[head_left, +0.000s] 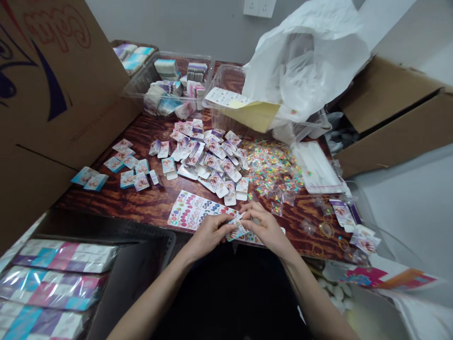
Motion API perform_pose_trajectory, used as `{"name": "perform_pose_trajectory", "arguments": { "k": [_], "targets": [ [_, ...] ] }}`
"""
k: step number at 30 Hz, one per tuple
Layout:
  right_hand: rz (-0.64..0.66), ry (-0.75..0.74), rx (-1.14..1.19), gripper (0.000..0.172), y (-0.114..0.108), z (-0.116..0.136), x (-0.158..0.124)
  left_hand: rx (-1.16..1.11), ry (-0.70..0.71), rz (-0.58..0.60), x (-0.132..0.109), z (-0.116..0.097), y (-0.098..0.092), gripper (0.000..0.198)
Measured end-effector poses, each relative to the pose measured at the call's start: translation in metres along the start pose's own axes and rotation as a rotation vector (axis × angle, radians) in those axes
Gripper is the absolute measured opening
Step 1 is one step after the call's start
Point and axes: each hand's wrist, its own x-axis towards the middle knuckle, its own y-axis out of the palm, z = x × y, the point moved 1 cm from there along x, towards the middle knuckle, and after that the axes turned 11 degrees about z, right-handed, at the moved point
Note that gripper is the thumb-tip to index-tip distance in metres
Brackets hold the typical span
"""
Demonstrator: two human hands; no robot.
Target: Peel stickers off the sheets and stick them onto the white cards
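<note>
At the table's front edge, my left hand pinches the left side of a small light-blue printed box. The fingers of my right hand close on the same box at its upper right. Beneath my hands lies a sticker sheet with rows of coloured ovals, partly covered by them. Just beyond it is a heap of small printed boxes, several with white flaps standing open. Right of the heap spreads a pile of tiny clear bags with colourful pieces.
Two clear plastic bins stand at the back, near a white plastic bag. A large carton walls the left. Wrapped box packs fill a black crate at lower left. Rubber bands lie at right.
</note>
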Motion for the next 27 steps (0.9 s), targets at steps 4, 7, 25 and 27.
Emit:
{"name": "perform_pose_trajectory", "arguments": {
  "k": [4,7,25,27],
  "targets": [
    [0.044,-0.024,-0.017,0.015,-0.002,-0.003,0.005,-0.049,0.001,-0.048,0.003,0.005,0.004,0.029],
    [-0.034,0.007,-0.009,0.016,0.002,-0.003,0.009,-0.16,0.005,-0.117,0.008,0.011,0.009,0.029],
    [-0.313,0.014,0.312,0.013,0.019,-0.01,0.0,-0.314,0.067,-0.099,0.005,0.004,0.013,0.035],
    [-0.324,0.024,0.376,0.029,0.019,-0.008,0.0,-0.295,0.082,-0.134,0.005,0.004,0.014,0.034]
  ]
}}
